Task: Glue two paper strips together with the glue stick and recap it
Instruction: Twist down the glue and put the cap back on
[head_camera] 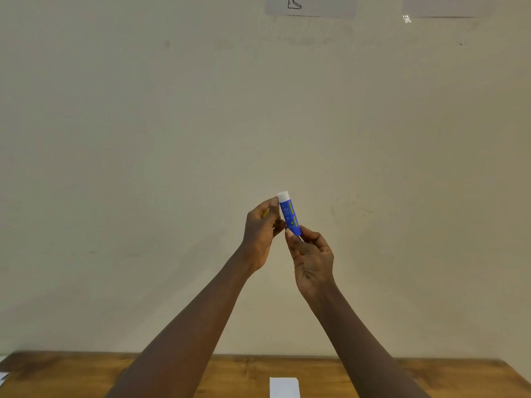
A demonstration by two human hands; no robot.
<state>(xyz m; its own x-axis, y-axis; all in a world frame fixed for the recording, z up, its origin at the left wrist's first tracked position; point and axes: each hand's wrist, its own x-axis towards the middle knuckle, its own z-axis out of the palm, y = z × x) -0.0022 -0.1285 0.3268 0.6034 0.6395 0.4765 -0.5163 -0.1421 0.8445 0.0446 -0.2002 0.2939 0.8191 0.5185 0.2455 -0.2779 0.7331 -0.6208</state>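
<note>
I hold a blue glue stick (290, 215) upright in front of the wall, well above the table. Its top end is white and bare. My right hand (311, 259) pinches the stick's lower end between thumb and fingers. My left hand (261, 228) is closed beside the stick's upper half, its thumb tip close to the white top. A small yellow piece (265, 213), apparently the cap, shows inside the left hand's curled fingers. A white paper strip (284, 387) lies flat on the wooden table (71, 374) below, cut off by the bottom edge.
A plain beige wall fills most of the view, with paper sheets (310, 7) pinned at its top. Another bit of white paper (3, 377) shows at the table's left edge. The table's far edge meets the wall.
</note>
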